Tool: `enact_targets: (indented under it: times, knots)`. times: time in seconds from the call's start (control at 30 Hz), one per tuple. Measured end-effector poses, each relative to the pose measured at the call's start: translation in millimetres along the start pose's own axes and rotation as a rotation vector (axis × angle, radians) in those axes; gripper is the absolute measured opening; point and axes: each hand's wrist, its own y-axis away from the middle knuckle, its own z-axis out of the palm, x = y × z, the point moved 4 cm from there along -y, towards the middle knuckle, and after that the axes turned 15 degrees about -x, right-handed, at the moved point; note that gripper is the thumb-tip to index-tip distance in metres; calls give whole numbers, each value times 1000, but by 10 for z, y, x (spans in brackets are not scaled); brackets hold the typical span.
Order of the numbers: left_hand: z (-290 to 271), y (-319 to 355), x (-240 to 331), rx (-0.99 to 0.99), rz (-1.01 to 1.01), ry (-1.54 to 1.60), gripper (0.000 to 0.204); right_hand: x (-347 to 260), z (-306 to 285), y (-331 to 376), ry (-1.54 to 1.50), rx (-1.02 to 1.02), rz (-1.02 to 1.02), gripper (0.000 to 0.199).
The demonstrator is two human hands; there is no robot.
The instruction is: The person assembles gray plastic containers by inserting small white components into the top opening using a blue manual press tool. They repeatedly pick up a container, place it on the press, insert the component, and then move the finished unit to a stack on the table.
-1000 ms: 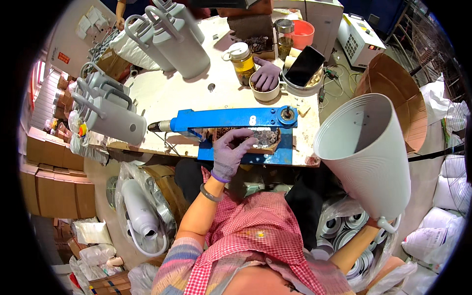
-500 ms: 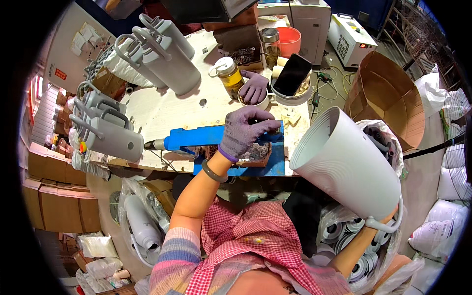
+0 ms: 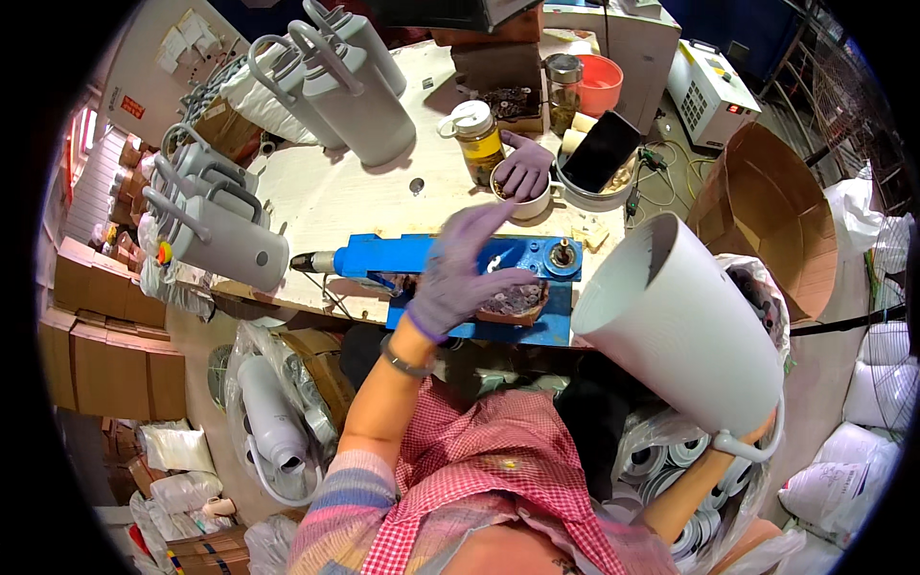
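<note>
My left hand, in a purple-grey glove, is over the middle of a blue metal fixture at the table's front edge. Its fingers and thumb are spread, with nothing seen between them. A small brass-coloured post stands up at the fixture's right end. On the right, a large grey vessel with a loop handle leans with its open mouth toward the upper left. My right hand grips it low down beside the handle; most of the fingers are hidden behind the vessel. A box of small parts sits under the fixture's arm.
Grey handled vessels stand at the table's left. Behind the fixture are a lidded jar, a loose glove on a cup and a phone on a tin. Beyond the vessel stands an open carton; bagged grey parts lie below.
My left hand has moved left from the fixture's right end and its fingers have spread, baring the post there. The grey vessel stays in my right hand. The whole view has shifted slightly.
</note>
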Motion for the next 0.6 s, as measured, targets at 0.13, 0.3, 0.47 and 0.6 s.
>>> enact_targets:
  times: [0.13, 0.3, 0.47, 0.6]
  knots:
    - [-98, 443, -240, -3, 94, -242, 45, 140, -210, -6, 163, 13, 27, 38]
    - [153, 651, -424, 171, 161, -378, 33, 291, -360, 43, 544, -81, 63, 38]
    - [63, 619, -435, 239, 142, -289, 29, 304, -414, 89, 137, 51, 50, 36]
    - [49, 524, -447, 36, 152, -249, 29, 193, -389, 113, 55, 98, 79, 37]
